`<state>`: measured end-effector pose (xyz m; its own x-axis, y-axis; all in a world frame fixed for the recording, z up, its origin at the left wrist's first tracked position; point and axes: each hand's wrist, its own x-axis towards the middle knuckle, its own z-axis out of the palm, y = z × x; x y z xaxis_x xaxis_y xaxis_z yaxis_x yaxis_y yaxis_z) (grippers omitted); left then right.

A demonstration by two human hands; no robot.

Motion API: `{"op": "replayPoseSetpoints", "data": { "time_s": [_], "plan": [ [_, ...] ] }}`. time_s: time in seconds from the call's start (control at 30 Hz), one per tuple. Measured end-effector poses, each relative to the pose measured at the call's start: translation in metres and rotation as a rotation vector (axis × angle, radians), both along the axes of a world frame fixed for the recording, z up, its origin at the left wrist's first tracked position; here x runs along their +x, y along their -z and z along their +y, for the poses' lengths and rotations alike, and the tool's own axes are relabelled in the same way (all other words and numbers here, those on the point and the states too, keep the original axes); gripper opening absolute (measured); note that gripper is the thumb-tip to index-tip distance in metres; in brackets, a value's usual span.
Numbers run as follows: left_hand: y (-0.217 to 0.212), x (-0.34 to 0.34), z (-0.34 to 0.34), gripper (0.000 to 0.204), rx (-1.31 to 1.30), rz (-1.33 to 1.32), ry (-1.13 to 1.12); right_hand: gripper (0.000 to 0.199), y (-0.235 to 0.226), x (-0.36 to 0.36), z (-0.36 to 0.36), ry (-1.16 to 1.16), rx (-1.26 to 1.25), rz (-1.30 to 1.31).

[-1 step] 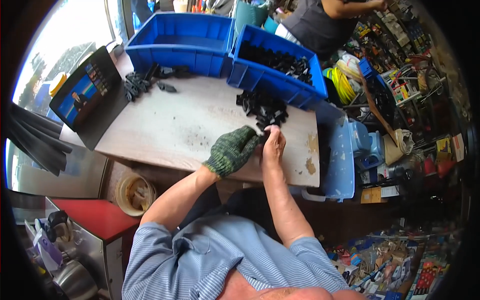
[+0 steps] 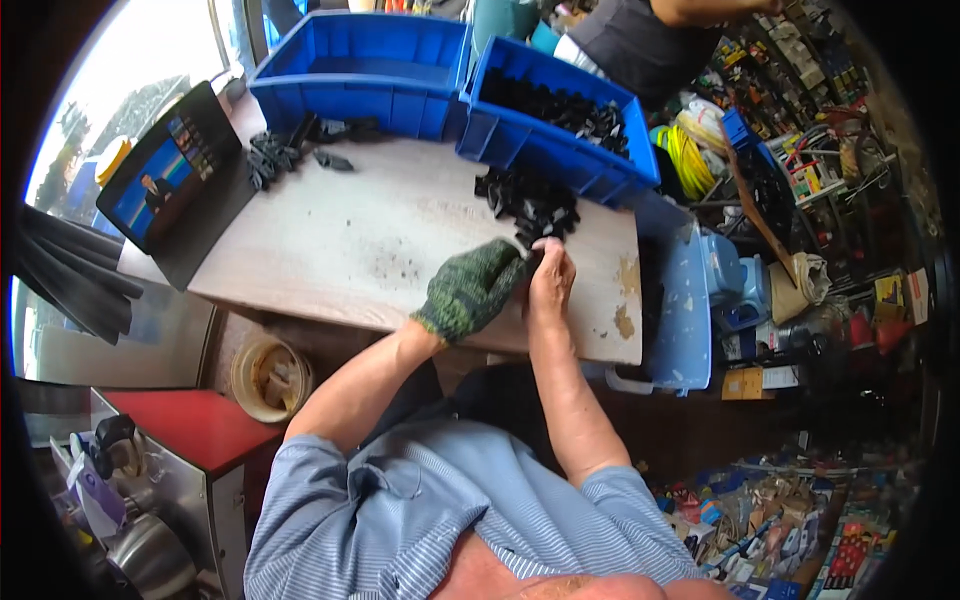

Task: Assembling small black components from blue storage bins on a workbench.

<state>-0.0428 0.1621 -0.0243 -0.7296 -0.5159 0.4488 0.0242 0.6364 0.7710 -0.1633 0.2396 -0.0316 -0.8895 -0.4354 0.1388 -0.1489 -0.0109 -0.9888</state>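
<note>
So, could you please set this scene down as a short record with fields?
Left hand: in a dark green knitted glove
Right hand: bare, close beside the gloved one
Between hands: something dark, mostly hidden
Black pieces: heaped on the table, just beyond the fingertips
Right bin: blue, holding more black pieces
Left bin: blue, standing alongside
Screen: lit, at the table's left end

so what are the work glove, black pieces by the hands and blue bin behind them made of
Work glove: matte knitted yarn, judging by its flecked, ribbed surface. Black pieces: plastic perhaps, or coated metal; glints on dark faces. Blue bin: likely rigid plastic, semi-gloss, moulded ribs.
</note>
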Motion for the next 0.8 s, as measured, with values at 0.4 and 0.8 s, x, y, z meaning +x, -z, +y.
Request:
{"op": "replayPoseSetpoints", "data": {
  "time_s": [0.4,0.8],
  "plan": [
    [0.012,-0.021,0.006,0.028,0.033,0.061,-0.073,0.027,0.017,-0.015,-0.002,-0.026,-0.028,-0.061],
    [-0.006,-0.019,0.027,0.035,0.372,0.047,-0.045,0.026,-0.007,-0.001,0.008,-0.068,-0.113,-0.096]
  ]
}}
